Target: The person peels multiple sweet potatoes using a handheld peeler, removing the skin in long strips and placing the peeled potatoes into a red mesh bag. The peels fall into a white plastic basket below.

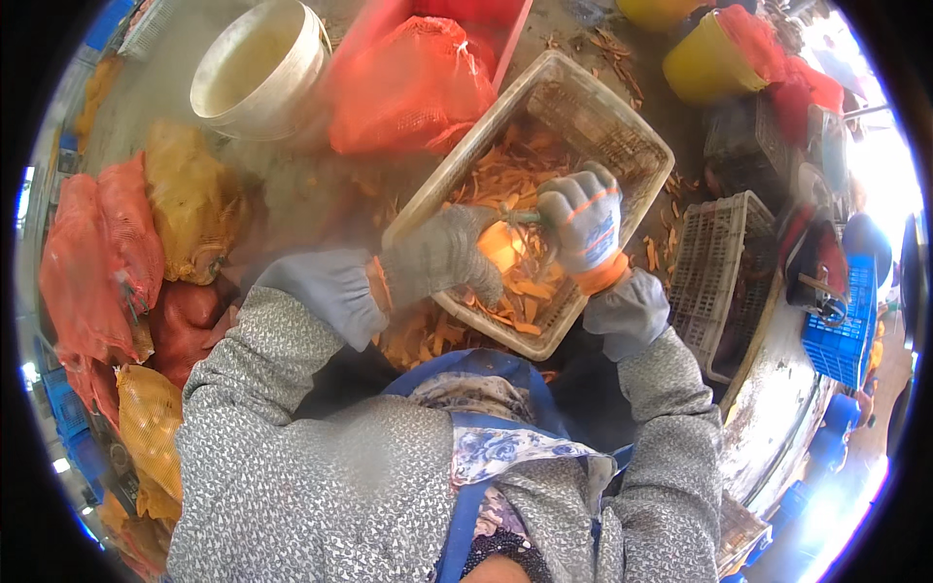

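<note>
My left hand (441, 251), in a grey knitted glove, is wrapped around a peeled orange root vegetable (501, 246), likely a sweet potato or carrot. The fingers cover most of it. My right hand (585, 215), gloved in grey with orange trim, grips a peeler (522, 216), whose head lies at the vegetable's upper end; the fist hides most of its handle. Both hands are above a dirty whitish plastic crate (598, 102). Orange peelings (503, 171) lie thickly over the bottom of the crate.
A white bucket (255, 73) and a red mesh sack (419, 87) stand beyond the crate. Filled red sacks (95, 255) and yellow sacks (189, 211) crowd the left. At right are a slatted crate (703, 284), a yellow bucket (707, 62) and a blue basket (842, 321).
</note>
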{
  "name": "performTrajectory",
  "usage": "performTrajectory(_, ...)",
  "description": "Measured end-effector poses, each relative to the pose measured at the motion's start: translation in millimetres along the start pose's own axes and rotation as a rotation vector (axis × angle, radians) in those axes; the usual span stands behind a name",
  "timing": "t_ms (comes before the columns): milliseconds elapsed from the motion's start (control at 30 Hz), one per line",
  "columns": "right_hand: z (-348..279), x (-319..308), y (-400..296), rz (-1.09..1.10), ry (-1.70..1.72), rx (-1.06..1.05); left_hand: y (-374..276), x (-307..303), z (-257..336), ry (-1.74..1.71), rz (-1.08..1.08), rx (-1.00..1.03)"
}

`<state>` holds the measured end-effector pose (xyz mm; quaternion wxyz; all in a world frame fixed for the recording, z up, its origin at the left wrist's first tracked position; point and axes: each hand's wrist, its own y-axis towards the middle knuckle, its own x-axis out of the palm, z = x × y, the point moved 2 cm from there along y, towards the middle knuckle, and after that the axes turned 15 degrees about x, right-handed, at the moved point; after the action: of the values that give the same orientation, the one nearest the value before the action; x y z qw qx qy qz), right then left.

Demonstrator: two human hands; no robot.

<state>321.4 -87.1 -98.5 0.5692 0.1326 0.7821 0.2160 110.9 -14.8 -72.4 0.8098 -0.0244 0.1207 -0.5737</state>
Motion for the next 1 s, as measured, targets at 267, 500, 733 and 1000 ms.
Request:
performTrajectory(267,58,20,-23,-0.342,-0.399,0.393,-32,-7,39,0.214,0.222,0.436)
performTrajectory(500,18,-10,16,0.028,-0.088,0.348,-17,-21,36,-0.309,0.211,0.075)
performTrajectory(733,-19,-22,27,0.159,0.089,0.053,-11,-7,12,-0.249,0.186,0.095)
performTrajectory(1000,52,26,-27,-0.276,-0.373,0.288,-21,-9,24,-0.13,0.216,0.161)
